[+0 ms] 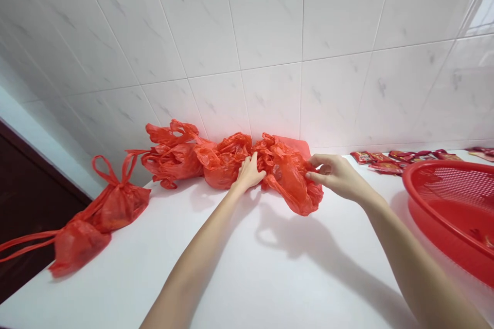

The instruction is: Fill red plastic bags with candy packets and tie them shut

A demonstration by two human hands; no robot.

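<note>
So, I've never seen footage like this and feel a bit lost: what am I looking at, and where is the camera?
This is one picture from a camera worn on a person's head, looking forward and down at their bare hands. The left hand rests on a red plastic bag, and the right hand grips the next red plastic bag. More red plastic bags lie along a white counter below a white tiled wall. To the right are small red packets and a red plastic basket.
</note>
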